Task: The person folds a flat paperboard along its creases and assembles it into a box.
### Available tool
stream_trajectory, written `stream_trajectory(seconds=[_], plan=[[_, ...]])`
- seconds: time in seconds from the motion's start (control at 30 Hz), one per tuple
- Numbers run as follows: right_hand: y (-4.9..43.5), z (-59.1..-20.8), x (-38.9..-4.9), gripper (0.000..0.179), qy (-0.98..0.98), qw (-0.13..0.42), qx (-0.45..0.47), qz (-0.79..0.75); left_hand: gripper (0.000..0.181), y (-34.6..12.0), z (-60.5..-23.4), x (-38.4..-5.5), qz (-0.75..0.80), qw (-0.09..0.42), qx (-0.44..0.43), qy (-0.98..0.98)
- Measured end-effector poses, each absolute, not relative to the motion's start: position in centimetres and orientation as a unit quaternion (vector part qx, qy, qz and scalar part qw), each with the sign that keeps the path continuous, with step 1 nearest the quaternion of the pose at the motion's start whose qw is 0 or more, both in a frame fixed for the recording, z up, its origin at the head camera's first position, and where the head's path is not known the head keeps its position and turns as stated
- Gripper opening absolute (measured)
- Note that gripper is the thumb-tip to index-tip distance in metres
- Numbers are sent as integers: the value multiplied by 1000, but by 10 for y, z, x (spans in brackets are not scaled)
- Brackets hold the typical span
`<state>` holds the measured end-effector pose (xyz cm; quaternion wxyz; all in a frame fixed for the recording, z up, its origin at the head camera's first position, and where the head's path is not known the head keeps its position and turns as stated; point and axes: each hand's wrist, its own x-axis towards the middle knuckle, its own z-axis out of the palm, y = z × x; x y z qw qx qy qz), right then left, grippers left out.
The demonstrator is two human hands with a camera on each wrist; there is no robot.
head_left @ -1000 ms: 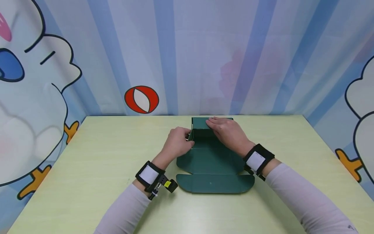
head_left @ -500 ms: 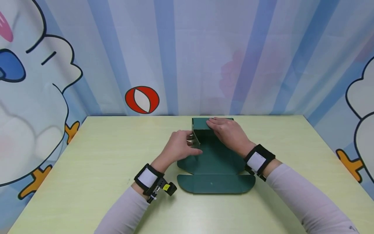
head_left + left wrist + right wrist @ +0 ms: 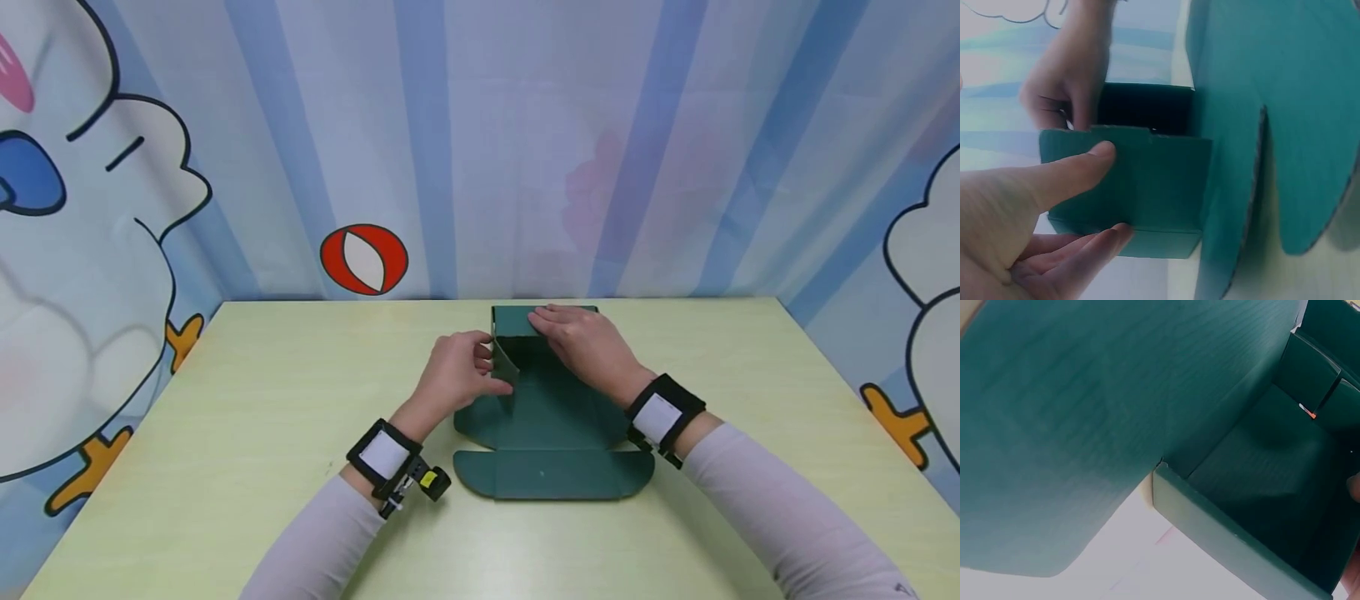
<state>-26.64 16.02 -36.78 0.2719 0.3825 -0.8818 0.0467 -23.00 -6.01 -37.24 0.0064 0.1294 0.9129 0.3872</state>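
A dark green cardboard mailer box [image 3: 558, 417], partly folded up, has its lid laid open towards me. Its left side flap [image 3: 504, 358] leans inward over the box. My left hand [image 3: 455, 373] is at this flap; in the left wrist view its thumb lies on the flap [image 3: 1154, 181] and the fingertips touch near the fold below, with a gap between. My right hand [image 3: 588, 346] holds the far panel [image 3: 513, 320], its fingers over the top. In the right wrist view, a thumb tip shows inside the box [image 3: 1260, 469] and a finger outside its wall.
The box stands on a pale yellow-green table [image 3: 300, 433], near its back edge. The lid's rounded end flap [image 3: 555, 475] lies flat towards me. Behind hangs a printed blue curtain [image 3: 510, 150] with a red-and-white ball picture [image 3: 364, 259].
My left hand has shifted slightly, its thumb moving right. The left side flap has swung inward from nearly upright. My right hand has stayed on the far panel.
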Motion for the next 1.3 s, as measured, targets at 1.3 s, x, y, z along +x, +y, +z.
stream_trajectory(seconds=[1.3], plan=[[161,-364,-263,39,-885,259,387,23,46,-38,-391,-267,279,-89,127,948]])
